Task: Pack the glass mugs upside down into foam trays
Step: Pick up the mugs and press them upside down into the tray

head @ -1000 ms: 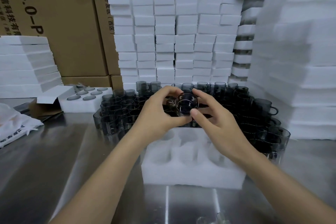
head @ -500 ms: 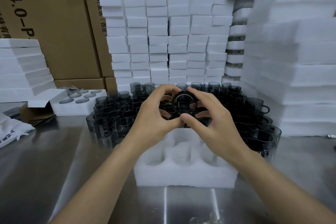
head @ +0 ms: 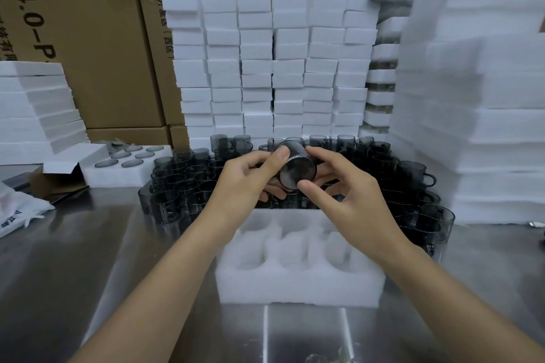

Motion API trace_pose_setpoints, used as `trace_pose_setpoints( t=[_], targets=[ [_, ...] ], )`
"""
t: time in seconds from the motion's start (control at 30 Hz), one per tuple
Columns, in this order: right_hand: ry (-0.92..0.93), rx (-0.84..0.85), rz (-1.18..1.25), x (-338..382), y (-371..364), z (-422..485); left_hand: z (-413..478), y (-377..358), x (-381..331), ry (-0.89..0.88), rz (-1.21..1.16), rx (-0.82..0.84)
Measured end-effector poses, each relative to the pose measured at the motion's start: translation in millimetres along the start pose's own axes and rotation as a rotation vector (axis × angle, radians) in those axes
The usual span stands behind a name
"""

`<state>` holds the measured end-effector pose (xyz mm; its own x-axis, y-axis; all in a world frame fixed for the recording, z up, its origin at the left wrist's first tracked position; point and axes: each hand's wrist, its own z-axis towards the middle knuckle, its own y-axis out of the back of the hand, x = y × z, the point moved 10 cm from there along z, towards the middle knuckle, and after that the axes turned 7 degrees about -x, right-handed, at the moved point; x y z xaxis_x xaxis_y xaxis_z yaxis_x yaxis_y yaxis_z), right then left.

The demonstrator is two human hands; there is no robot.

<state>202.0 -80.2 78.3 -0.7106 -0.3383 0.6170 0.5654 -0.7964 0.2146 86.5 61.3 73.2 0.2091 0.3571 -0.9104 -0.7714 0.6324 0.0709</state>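
A person's left hand (head: 247, 183) and right hand (head: 345, 194) hold a smoky glass mug (head: 296, 169) between them in the air, above the far edge of a white foam tray (head: 298, 283) on a steel table (head: 88, 259). The left thumb presses the mug's upper side with the fingers curled beneath, and the right thumb rests on the lower edge of the near end with the fingers wrapped behind. The mug lies tilted with one round end toward the camera; whether that end is the base or the mouth cannot be told. The tray's visible pockets hold nothing, so this looks like the first mug of a fresh tray, caught at the turning-over step. The next move calls for bringing the mouth to face down, lining it up over a pocket and lowering it squarely into the foam. Behind the hands stands a crowd of loose mugs (head: 188, 183), and a packed tray (head: 124, 168) sits to the left. Foam blocks (head: 265, 68) and cardboard cartons (head: 88, 38) rise beyond.
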Motion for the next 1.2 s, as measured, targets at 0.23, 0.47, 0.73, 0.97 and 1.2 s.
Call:
trace_pose_setpoints(
  t=[0.23,0.47,0.73,0.97,1.2],
  targets=[
    [-0.057,0.021,0.030,-4,-9,-4,-1,0,33,0.286,-0.139,-0.038],
    [-0.070,0.014,0.030,-3,-9,-4,0,0,37,0.314,-0.154,-0.033],
    [-0.097,0.039,-0.059,-7,-10,-6,3,2,24,0.168,-0.065,-0.073],
    [-0.190,-0.026,-0.066,-14,-7,-8,-9,-11,1,-0.221,0.312,-0.055],
    [-0.459,-0.054,0.549,-12,-8,-5,-6,-15,-9,-0.117,-0.096,0.009]
  ],
)
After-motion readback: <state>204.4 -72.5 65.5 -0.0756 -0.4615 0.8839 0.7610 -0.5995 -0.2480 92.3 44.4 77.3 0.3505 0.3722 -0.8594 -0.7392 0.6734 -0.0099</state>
